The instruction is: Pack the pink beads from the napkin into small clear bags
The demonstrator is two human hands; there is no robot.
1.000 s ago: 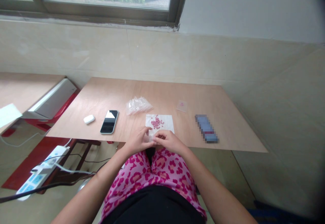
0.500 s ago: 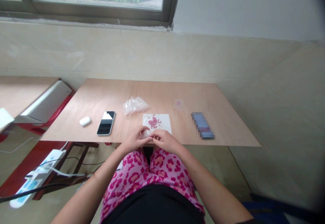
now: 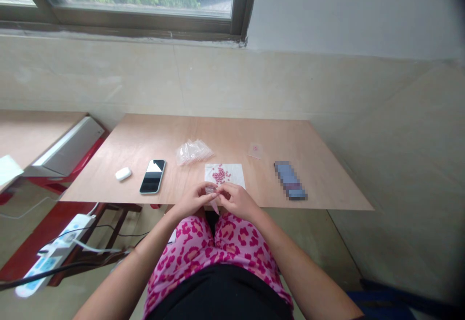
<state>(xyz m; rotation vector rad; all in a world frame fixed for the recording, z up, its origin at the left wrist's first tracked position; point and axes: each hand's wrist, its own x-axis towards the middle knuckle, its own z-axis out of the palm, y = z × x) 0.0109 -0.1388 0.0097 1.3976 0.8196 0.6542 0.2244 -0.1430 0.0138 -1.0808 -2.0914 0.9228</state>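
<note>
My left hand (image 3: 196,199) and my right hand (image 3: 235,198) meet at the table's front edge, fingers closed on a small clear plastic bag (image 3: 213,204). The bag hangs down between them, its lower corner pointing at my lap. Whether anything is inside it is too small to tell. Just beyond my fingers lies a white paper sheet (image 3: 238,174) with a pile of small pink-red beads (image 3: 220,175). Behind it to the left is a heap of clear plastic bags (image 3: 193,152). A small bag with something pink in it (image 3: 255,150) lies behind to the right.
On the wooden table (image 3: 250,129) a phone (image 3: 153,176) and a white earbud case (image 3: 123,174) lie to the left. A pixelated dark object (image 3: 290,180) lies to the right. Power strips (image 3: 58,250) with cables are below left.
The small bag has turned between my fingers and now hangs down over the table edge. Both hands remain close together in nearly the same place.
</note>
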